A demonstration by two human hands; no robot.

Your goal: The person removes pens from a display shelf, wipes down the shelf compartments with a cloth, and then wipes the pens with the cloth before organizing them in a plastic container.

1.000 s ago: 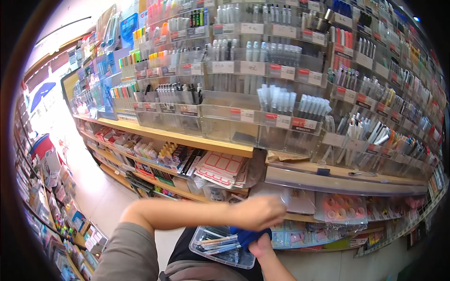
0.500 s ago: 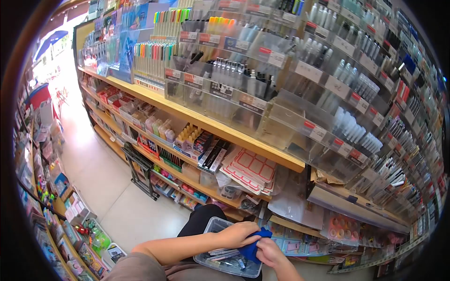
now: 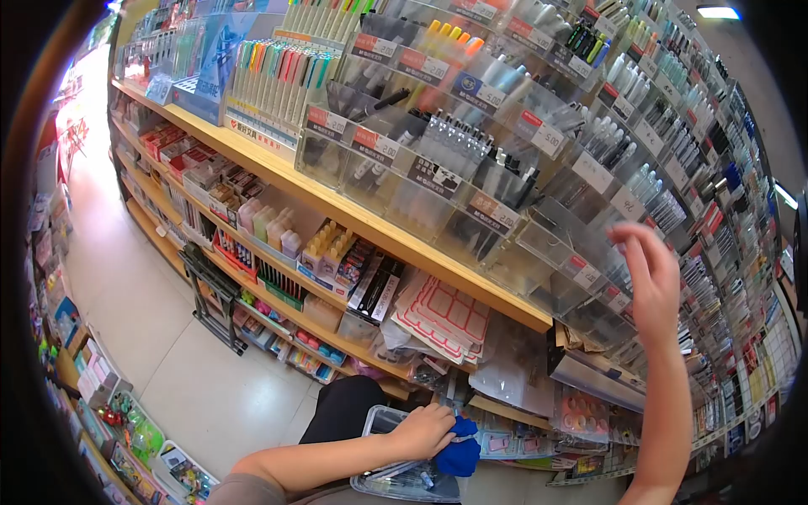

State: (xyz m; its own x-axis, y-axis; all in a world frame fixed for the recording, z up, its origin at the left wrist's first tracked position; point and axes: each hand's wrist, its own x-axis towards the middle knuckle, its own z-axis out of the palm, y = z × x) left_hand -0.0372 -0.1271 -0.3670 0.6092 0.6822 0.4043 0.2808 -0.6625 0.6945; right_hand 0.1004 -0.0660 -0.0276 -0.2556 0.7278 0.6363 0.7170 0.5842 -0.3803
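Observation:
My left hand [image 3: 423, 432] is closed over a bunched blue cloth [image 3: 459, 454] at the rim of a clear plastic box [image 3: 379, 418] on my lap. Several pens lie in the box, partly covered by my forearm. My right hand [image 3: 652, 273] is raised in front of the clear pen display [image 3: 539, 236], by its lower right compartments. Its fingers stretch forward, slightly bent and apart, with nothing visible in them. White pens in that area are mostly hidden behind the hand.
The tiered display with price tags and pens stands on a wooden shelf edge [image 3: 404, 240]. Below are boxes, red-framed label sheets [image 3: 442, 316] and a folded black stand [image 3: 215, 299]. Another goods shelf [image 3: 109, 404] lines the aisle at left.
My right hand has let go of the blue cloth and risen to the pen display at right. My left hand stays on the cloth. The view has shifted slightly.

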